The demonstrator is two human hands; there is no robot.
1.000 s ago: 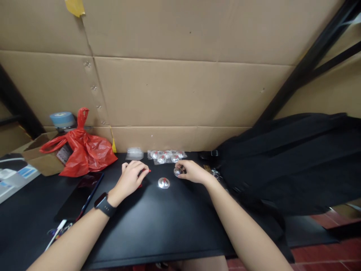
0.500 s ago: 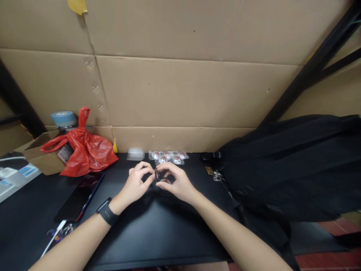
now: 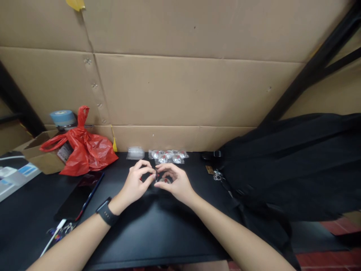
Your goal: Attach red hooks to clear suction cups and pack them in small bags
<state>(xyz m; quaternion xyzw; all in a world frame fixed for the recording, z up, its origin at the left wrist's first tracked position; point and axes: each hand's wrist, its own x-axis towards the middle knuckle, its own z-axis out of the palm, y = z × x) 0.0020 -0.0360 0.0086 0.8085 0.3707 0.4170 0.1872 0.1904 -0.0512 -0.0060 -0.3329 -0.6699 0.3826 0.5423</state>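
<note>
A small round disc [image 3: 156, 174] is held nearly edge-on between my two hands above the black tabletop [image 3: 169, 233]. My left hand [image 3: 138, 179] pinches its left side with thumb and fingertips. The thumb and fingers of my right hand [image 3: 176, 182] grip its edge from the right. Just behind the right thumb, partly covered by that hand, lies a round piece with a red mark [image 3: 166, 181]. Farther back, several round silvery pieces with red marks [image 3: 169, 156] lie in clear wrappers. Left of them sits a stack of clear plastic pieces [image 3: 135, 153].
A red plastic bag [image 3: 87, 150], a cardboard box [image 3: 43, 154] and a phone [image 3: 80, 195] are at the left, with keys and a white cable [image 3: 53, 237] nearer me. A black backpack [image 3: 296, 165] fills the right side. The cardboard wall [image 3: 180, 90] closes off the back.
Between my fingers the disc has turned from showing a dark face to nearly edge-on. My hands stay in almost the same place, and the view has shifted slightly.
</note>
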